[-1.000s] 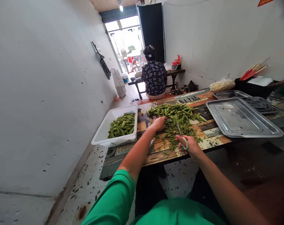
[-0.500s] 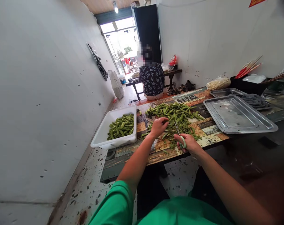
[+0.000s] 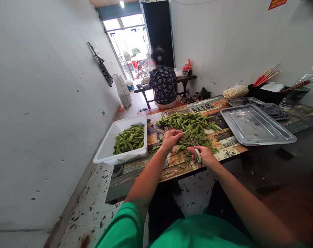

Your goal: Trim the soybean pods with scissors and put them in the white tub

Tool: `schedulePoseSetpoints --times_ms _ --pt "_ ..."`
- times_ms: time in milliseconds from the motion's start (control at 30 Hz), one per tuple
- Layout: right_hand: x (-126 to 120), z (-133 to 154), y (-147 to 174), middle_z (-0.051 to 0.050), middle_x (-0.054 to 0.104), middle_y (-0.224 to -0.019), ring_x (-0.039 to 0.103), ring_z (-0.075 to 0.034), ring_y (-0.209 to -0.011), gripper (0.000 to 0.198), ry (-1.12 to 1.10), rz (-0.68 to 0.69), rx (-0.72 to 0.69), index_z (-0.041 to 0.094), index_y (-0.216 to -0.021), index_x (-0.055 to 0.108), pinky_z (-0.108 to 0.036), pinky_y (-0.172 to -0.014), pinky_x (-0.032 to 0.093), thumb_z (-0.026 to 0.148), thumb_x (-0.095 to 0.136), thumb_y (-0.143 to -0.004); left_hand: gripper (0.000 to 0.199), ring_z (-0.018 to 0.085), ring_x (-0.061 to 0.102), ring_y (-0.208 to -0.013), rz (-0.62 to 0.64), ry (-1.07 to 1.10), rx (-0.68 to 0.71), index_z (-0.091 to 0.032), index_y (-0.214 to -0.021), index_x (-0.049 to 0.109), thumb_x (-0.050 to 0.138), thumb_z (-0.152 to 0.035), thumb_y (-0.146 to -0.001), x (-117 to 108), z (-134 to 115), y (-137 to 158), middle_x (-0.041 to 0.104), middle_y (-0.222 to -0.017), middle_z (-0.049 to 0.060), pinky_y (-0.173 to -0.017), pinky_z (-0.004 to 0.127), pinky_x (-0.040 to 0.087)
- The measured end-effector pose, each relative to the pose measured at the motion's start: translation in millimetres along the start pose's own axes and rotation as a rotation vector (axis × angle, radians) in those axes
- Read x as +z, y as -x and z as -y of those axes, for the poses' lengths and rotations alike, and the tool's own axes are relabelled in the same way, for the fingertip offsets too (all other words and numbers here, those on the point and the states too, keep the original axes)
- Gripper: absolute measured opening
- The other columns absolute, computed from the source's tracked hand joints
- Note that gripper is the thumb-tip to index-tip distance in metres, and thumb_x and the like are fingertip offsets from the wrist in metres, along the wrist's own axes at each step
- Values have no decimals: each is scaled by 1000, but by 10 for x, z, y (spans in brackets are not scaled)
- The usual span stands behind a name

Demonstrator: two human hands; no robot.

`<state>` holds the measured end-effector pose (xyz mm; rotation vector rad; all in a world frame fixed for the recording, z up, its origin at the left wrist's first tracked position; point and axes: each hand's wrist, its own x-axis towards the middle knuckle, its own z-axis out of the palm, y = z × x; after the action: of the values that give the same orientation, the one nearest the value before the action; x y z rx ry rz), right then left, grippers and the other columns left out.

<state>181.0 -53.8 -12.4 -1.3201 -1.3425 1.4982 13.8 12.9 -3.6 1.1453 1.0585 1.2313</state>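
My left hand (image 3: 171, 138) is closed, its fingertips pinching a green edamame pod (image 3: 185, 132) over the table. In my right hand (image 3: 205, 157) are scissors (image 3: 198, 156) with pale green handles, their blades (image 3: 191, 138) pointing up and away toward the pinched pod. Whether the blades touch the pod I cannot tell. Beneath and beyond both hands spreads a loose heap of edamame pods (image 3: 182, 120) with small trimmings. To the left, a white plastic tub (image 3: 104, 151) holds many more pods (image 3: 130, 138).
Metal trays (image 3: 270, 132) lie at the right of the wood-patterned table (image 3: 138, 175), with a dark cloth (image 3: 272, 111) behind. Further back are a bag of pale sticks (image 3: 236, 91), a black box (image 3: 266, 93) of skewers and a plastic bottle (image 3: 295, 94). A person (image 3: 163, 84) sits beyond, facing away.
The whole view has shifted slightly, so things sit a little further left. My left hand still pinches a pod beside the scissors, and the scissor blades appear closer together.
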Motion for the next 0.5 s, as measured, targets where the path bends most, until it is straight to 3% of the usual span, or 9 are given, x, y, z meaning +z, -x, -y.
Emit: schedulePoseSetpoints --times_ms 233,500 --pt "38 30 -27 2 55 -49 52 -11 -38 43 -24 -20 7 19 -64 54 -19 -26 32 57 73 -64 31 9 58 -56 127 -21 -50 -10 -77 65 80 -32 -60 103 -7 82 69 -67 4 -59 23 46" --pt "115 -77 -95 2 53 -44 46 -11 -31 44 10 -69 -72 20 -62 52 -22 -26 25 62 64 -71 32 9 59 -54 100 39 -80 -9 -73 63 81 -31 -58 150 -33 117 68 -63 4 -57 23 48"
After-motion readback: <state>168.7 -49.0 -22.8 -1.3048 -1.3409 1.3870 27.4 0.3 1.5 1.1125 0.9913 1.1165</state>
